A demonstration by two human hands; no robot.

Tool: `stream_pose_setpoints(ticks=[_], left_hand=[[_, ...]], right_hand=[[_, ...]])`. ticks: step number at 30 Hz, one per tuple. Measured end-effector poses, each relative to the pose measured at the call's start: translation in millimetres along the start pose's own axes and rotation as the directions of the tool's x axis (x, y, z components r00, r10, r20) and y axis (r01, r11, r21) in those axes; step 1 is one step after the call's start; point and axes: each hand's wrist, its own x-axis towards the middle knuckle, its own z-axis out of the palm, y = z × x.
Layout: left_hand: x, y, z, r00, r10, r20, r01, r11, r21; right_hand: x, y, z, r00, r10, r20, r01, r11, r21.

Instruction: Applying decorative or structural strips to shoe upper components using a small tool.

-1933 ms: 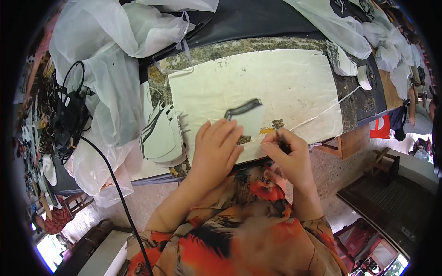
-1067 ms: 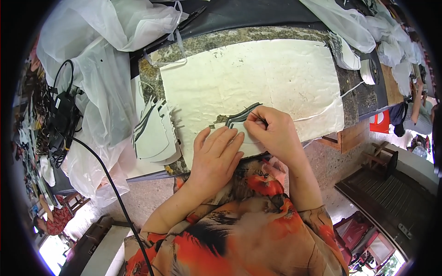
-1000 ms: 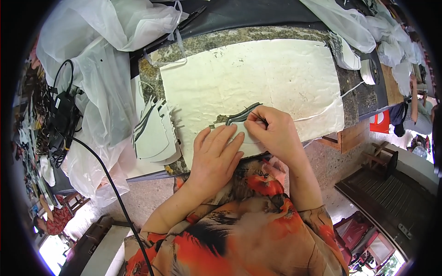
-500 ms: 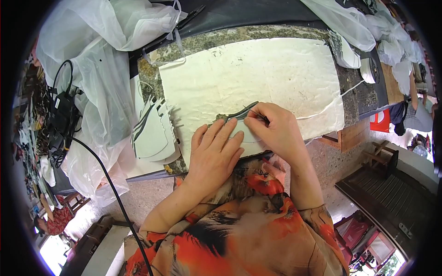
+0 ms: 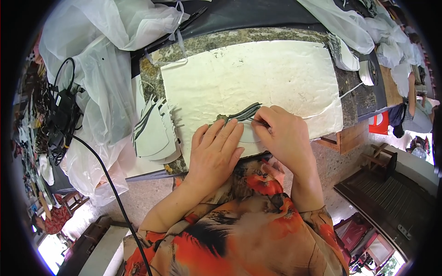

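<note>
My left hand (image 5: 212, 149) lies flat with its fingers stretched out, pressing on a pale curved cut piece (image 5: 249, 134). Dark, narrow curved strips (image 5: 245, 112) run along the far edge of that piece, just past my left fingertips. At their right end is my right hand (image 5: 286, 137), with thumb and forefinger pinched on the end of a thin dark strip. The fingers partly hide this strip and the pale piece. Beneath both hands lies a large cream sheet (image 5: 285, 69). Left of it is a stack of similar pale pieces with dark edging (image 5: 157, 137).
A mottled board (image 5: 153, 77) carries the sheet. Clear plastic bags (image 5: 103, 78) and a black cable (image 5: 99, 158) are at the left. At the far right are more pale pieces (image 5: 343, 54) and a white spool (image 5: 367, 73). Other people sit beyond the table.
My right hand has shifted slightly to the right, away from my left hand, and more of the dark strips shows. My left hand has stayed nearly in place.
</note>
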Motion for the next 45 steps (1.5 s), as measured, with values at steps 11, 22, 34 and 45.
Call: stream_pose_setpoints(ticks=[11,22,34,45], left_hand=[[0,3,0,1.000,0.007,0.005,-0.007,0.998,0.057],[4,7,-3,0.999,-0.020,0.038,0.018,0.998,0.062],[16,15,-8,0.997,0.008,0.076,-0.018,0.990,0.139],[33,20,-12,0.991,0.021,0.130,-0.037,0.992,0.122]], right_hand=[[6,4,-13,0.998,0.053,-0.035,-0.057,0.990,-0.129],[12,18,-8,0.996,0.088,0.004,-0.088,0.996,-0.031],[18,21,-5,0.994,0.094,-0.056,-0.093,0.995,0.019],[24,34,-11,0.987,0.159,-0.002,-0.159,0.986,0.049]])
